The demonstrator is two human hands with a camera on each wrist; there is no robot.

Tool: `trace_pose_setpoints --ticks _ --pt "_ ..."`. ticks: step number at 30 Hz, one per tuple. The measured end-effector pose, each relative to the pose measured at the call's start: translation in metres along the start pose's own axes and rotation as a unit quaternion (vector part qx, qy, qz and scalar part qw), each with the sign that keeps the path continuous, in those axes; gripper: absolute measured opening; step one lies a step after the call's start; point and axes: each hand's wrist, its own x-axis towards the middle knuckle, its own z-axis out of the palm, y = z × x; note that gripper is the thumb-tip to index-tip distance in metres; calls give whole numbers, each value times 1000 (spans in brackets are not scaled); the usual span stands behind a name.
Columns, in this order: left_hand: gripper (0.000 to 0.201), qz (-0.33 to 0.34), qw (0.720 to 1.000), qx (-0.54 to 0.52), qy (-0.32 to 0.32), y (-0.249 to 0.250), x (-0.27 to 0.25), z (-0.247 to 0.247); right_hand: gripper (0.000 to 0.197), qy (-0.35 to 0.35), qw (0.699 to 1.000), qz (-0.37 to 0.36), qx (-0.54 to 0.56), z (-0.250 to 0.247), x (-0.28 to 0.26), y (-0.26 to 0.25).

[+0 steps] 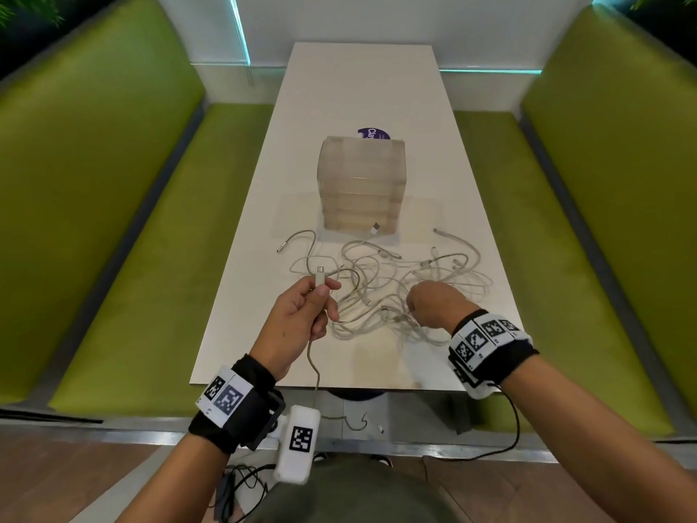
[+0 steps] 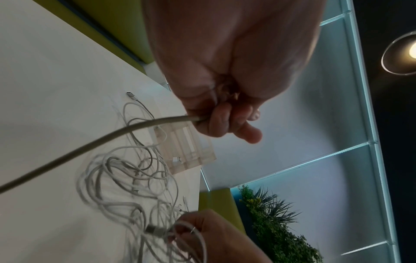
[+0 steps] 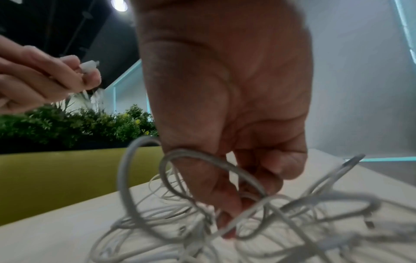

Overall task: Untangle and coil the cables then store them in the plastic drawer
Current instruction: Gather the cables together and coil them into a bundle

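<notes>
A tangle of white cables (image 1: 388,292) (image 2: 126,186) (image 3: 202,222) lies on the white table (image 1: 362,100) in front of a clear plastic drawer unit (image 1: 361,186) (image 2: 186,149). My left hand (image 1: 301,315) (image 2: 225,121) (image 3: 45,78) is raised above the table's near left and grips one grey cable (image 1: 315,371) (image 2: 67,153) just below its plug (image 1: 320,275) (image 3: 90,66); the cable hangs down over the table edge. My right hand (image 1: 433,307) (image 3: 227,204) (image 2: 209,231) reaches down into the tangle and pinches cable strands with curled fingers.
Green bench seats (image 1: 113,220) flank the table on both sides. A purple round sticker (image 1: 373,133) shows behind the drawer unit. Loose plug ends (image 1: 281,248) lie at the tangle's left and right. A cable end (image 1: 362,420) hangs below the table's near edge.
</notes>
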Motion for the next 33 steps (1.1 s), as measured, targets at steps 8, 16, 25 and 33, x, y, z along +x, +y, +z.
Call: trace_pose_setpoints --ticks 8,16,25,33 --pt "19 -24 1000 8 -5 -4 5 9 27 17 974 -88 210 -25 -7 18" --pt "12 -66 997 36 3 -21 28 32 33 133 953 -11 273 -19 -5 16" --pt "11 -54 998 26 -18 -20 28 39 18 183 879 59 436 -16 -2 19" --pt "15 -42 998 -41 12 -18 29 37 6 328 770 -56 544 -26 -21 -3"
